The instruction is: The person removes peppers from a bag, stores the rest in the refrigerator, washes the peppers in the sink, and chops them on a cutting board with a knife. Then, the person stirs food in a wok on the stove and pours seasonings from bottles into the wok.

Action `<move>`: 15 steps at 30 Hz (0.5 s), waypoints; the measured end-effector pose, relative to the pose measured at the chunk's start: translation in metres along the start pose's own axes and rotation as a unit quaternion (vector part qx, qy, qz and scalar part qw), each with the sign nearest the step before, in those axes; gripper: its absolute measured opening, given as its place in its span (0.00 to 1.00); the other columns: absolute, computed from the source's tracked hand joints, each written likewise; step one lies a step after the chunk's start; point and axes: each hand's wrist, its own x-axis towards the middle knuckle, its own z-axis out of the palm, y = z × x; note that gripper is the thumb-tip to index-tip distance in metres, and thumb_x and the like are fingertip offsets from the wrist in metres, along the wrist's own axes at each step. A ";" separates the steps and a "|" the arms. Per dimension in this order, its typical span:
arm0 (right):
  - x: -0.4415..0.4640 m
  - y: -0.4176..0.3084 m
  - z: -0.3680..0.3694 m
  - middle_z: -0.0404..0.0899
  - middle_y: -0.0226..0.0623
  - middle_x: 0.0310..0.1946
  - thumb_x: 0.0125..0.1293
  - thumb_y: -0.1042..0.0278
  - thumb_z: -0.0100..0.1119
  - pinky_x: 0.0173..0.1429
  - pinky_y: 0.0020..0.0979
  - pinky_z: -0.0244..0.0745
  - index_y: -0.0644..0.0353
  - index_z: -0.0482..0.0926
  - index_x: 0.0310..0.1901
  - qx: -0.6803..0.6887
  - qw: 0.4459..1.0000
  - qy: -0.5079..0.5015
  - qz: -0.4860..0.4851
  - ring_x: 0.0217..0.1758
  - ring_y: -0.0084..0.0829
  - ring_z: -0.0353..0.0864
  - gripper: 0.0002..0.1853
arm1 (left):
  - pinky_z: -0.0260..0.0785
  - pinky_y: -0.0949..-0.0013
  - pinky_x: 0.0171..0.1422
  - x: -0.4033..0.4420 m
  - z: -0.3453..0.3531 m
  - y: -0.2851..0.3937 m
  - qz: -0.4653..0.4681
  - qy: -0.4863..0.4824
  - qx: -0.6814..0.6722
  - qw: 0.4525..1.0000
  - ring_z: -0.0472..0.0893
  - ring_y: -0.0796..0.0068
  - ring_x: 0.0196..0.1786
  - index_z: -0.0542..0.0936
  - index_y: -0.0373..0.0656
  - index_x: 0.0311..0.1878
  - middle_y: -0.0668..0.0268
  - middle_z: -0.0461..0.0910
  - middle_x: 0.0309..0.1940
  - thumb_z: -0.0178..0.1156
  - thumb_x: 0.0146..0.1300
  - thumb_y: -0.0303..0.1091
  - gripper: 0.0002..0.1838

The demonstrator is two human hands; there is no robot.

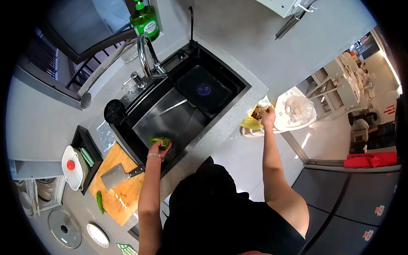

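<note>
Head view: left hand (pixel 160 149) is over the near side of the black sink (pixel 182 134), fingers curled round a green vegetable (pixel 162 140) — looks clamped on it, leafy or cut, too small to tell. Right hand (pixel 268 114) reaches well out to the side, over a yellow bag (pixel 250 123) with brown scraps showing; fingers bent close together, can't tell if they grip anything. Clear plastic bag (pixel 298 109) lies just beyond that hand.

Around: tap (pixel 144 53) arches at the back of the sink, green soap bottle (pixel 144 20) behind it, black holder (pixel 114 111) at the sink's corner. Cutting board (pixel 123 202) sits beside the left forearm; knife (pixel 115 175) lies flat across it, handle pointing to the sink — near the left arm. Green pepper (pixel 100 202) at the board's edge. Farther along the counter (pixel 76 212): white basket (pixel 75 173) with a round red thing (pixel 70 165), glass lid (pixel 64 238), white dish (pixel 97 235).
</note>
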 end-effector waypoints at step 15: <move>-0.095 -0.279 0.136 0.80 0.38 0.35 0.60 0.73 0.60 0.38 0.24 0.72 0.64 0.78 0.36 0.277 0.810 -0.388 -0.341 0.34 0.25 0.79 0.05 | 0.78 0.61 0.38 -0.034 0.057 0.007 0.121 -0.033 0.154 0.980 0.79 0.63 0.44 0.70 0.38 0.50 0.58 0.76 0.45 0.58 0.60 0.25 0.15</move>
